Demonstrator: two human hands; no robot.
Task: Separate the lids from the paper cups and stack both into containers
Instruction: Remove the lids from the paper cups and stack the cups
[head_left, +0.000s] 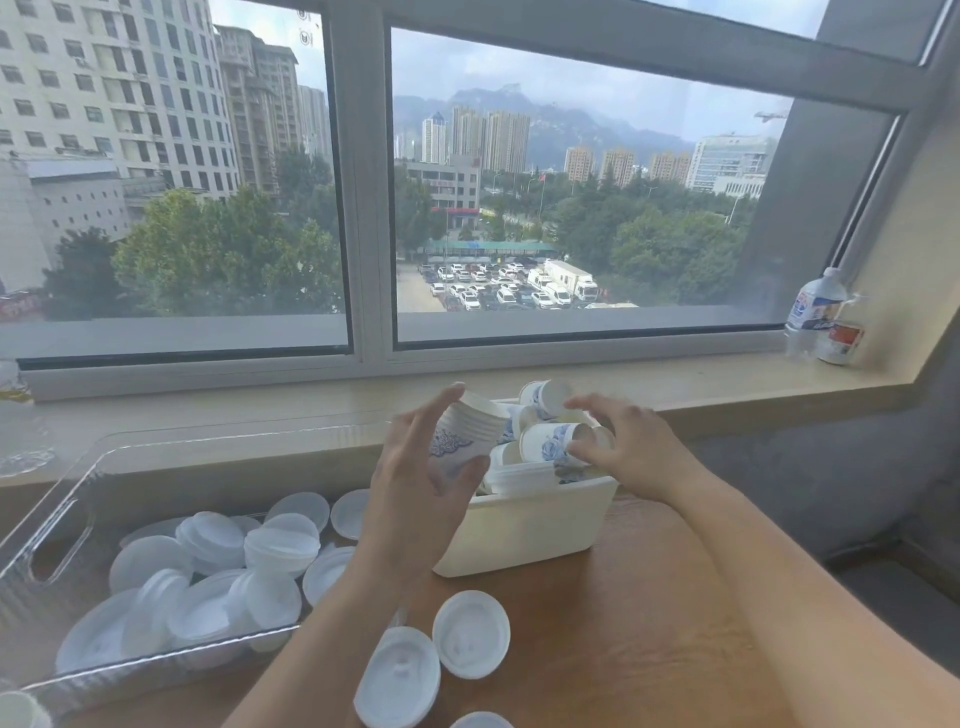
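Observation:
My left hand (421, 467) grips a nested stack of white paper cups (467, 428) with a blue pattern, tilted over the left end of the white box (524, 525). That box holds several loose cups lying on their sides. My right hand (631, 447) reaches into the box, its fingers curled on a lying cup (550, 441). A clear plastic tray (57, 519) at the left holds several white lids (280, 545). Loose lids (470, 634) lie on the wooden table in front of the box.
A window sill runs behind the box and tray, with a water bottle (818, 312) and a small jar (839, 340) at its far right. A wall corner stands at the right. Another cup rim (18, 712) shows at the bottom left.

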